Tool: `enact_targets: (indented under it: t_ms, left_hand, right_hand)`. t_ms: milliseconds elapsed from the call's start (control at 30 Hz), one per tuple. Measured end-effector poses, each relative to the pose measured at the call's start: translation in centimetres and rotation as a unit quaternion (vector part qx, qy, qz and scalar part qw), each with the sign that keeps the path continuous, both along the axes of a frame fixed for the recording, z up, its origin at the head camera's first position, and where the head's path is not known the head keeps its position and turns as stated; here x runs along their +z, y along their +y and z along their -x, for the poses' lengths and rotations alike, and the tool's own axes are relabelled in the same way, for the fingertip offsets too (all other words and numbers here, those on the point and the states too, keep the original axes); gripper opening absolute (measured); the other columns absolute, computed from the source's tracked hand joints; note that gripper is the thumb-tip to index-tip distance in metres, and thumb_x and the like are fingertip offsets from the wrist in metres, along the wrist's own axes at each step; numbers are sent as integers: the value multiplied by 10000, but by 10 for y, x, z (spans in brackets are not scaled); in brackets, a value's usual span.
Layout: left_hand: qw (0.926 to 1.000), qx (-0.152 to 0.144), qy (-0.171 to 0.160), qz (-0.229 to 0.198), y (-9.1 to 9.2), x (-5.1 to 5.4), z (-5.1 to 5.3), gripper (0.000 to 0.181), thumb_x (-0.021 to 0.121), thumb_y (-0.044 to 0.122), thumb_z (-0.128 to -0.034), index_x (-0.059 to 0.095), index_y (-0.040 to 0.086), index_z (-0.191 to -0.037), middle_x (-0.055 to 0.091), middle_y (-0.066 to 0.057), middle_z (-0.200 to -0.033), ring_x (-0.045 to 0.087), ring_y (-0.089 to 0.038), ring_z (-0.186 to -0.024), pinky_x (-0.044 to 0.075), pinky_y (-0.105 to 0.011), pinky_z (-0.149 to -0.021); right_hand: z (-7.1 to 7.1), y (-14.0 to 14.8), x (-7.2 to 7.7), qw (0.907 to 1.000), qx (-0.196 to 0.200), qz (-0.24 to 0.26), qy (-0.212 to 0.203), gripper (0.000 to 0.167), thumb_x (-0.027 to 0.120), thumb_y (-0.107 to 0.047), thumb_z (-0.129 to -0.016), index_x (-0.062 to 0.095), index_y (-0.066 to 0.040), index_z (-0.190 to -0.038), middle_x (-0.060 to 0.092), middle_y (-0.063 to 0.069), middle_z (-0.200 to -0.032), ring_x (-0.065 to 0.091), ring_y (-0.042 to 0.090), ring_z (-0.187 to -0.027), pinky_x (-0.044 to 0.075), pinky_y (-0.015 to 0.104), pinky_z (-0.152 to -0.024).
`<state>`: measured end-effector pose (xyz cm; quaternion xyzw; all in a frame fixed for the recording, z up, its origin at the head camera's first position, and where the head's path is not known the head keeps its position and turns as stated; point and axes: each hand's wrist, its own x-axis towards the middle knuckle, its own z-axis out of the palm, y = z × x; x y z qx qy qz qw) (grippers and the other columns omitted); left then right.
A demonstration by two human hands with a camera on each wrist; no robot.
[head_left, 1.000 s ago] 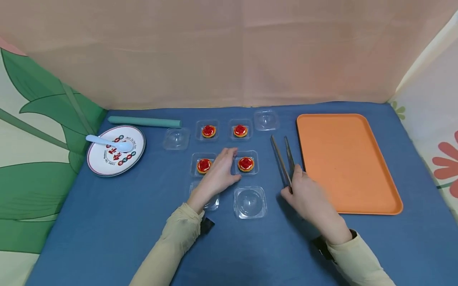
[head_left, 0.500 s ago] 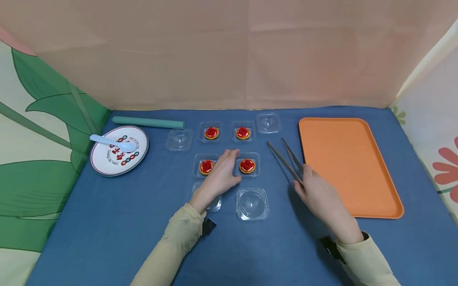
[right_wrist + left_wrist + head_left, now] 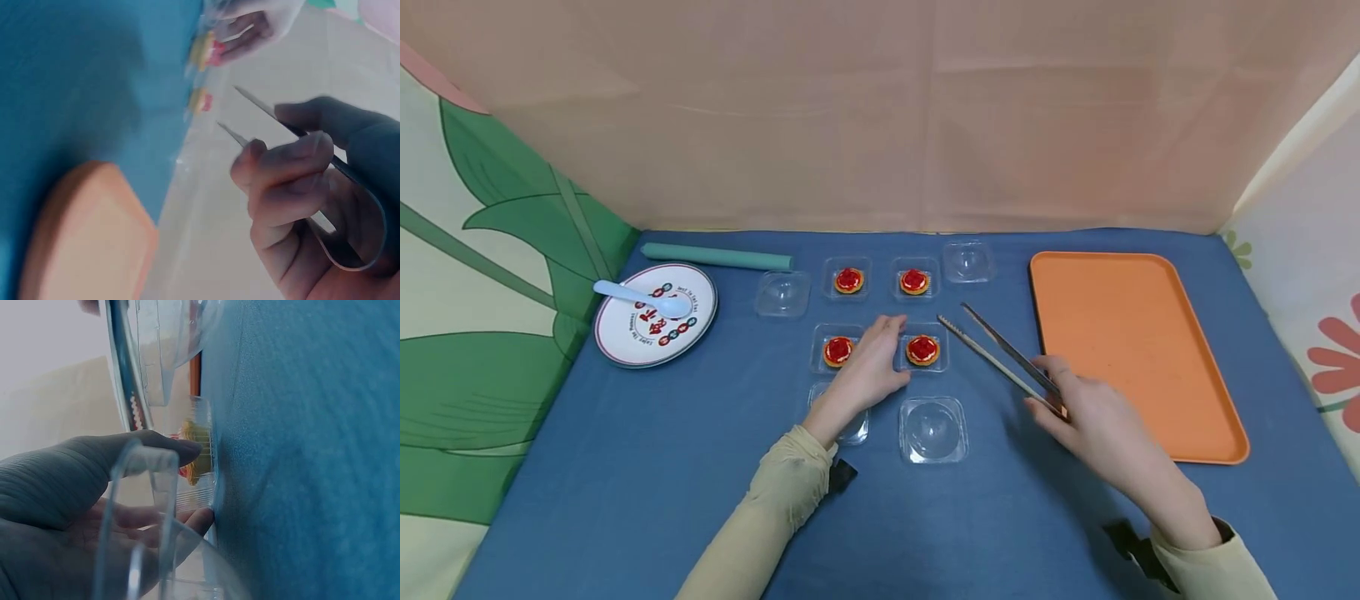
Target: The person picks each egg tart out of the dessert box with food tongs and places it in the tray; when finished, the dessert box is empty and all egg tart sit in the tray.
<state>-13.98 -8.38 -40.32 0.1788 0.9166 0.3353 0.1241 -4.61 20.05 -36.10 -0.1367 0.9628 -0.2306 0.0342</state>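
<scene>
In the head view my left hand (image 3: 868,362) holds the left side of a clear plastic box (image 3: 943,358), thumb at its near edge and fingers at its far edge. A red-topped tart (image 3: 922,350) sits in that box. My right hand (image 3: 1105,425) grips metal tongs (image 3: 1000,358) beside the orange tray; their tips stand apart, up and right of this tart, with nothing between them. The right wrist view shows fingers curled round the tongs (image 3: 340,250). A second tart (image 3: 837,352), in its own box, lies just left of my left hand.
Behind are two boxed tarts (image 3: 849,281) and lids (image 3: 968,262). Another lid (image 3: 933,430) lies in front; a further one is partly under my left wrist. An orange tray (image 3: 1135,350) stands right. A plate (image 3: 617,333) with a spoon (image 3: 673,307) and a green roll (image 3: 718,256) are left.
My right hand has moved right and toward me, and the tongs have swung so that their tips point left, closer to the tart box. My left hand stays at its box.
</scene>
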Motion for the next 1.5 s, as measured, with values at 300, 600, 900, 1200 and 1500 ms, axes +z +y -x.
enact_targets:
  t_ms: [300, 600, 900, 1200, 1500]
  left_hand:
    - [9995, -45, 304, -58, -4, -14, 5, 784, 831, -31, -855, 437, -123, -1527, 540, -253, -1427, 565, -395, -1292, 515, -484, -1083]
    - [9994, -32, 288, -193, -3, -18, 5, 814, 852, -24, -835, 443, -107, -1533, 543, -250, -1428, 565, -397, -1288, 510, -507, -1086]
    - [9994, -43, 272, -192, -3, -21, 7, 814, 847, -23, -842, 437, -108, -1539, 536, -262, -1437, 558, -410, -1302, 494, -515, -1109]
    - [9990, 49, 260, -359, -3, -26, 8, 820, 851, -52, -832, 442, -102, -1541, 531, -275, -1433, 547, -438, -1307, 475, -539, -1119]
    - [9990, 86, 190, -393, -2, -26, 8, 821, 857, -53, -832, 445, -101, -1542, 528, -274, -1439, 535, -449, -1316, 462, -549, -1131]
  right_hand:
    - [-8, -11, 17, 9982, 346, -473, -142, 456, 815, -212, -964, 644, -60, -1359, 488, -103, -663, 406, 64, -506, 334, 265, -449]
    - [-5, -19, 23, 9972, 474, -482, -315, 424, 828, -195, -950, 681, -52, -1321, 541, -120, -672, 441, 51, -517, 374, 267, -452]
    - [2, -26, 31, 9951, 641, -726, -185, 417, 840, -204, -939, 704, -45, -1299, 527, -112, -632, 441, 50, -498, 359, 273, -421]
    - [8, -34, 41, 9928, 737, -947, -9, 376, 843, -182, -923, 721, -28, -1244, 463, -75, -575, 421, 72, -478, 338, 266, -417]
    - [16, -35, 51, 9883, 878, -1211, -291, 464, 849, -220, -929, 722, -22, -1329, 467, -46, -582, 417, 105, -471, 328, 266, -401]
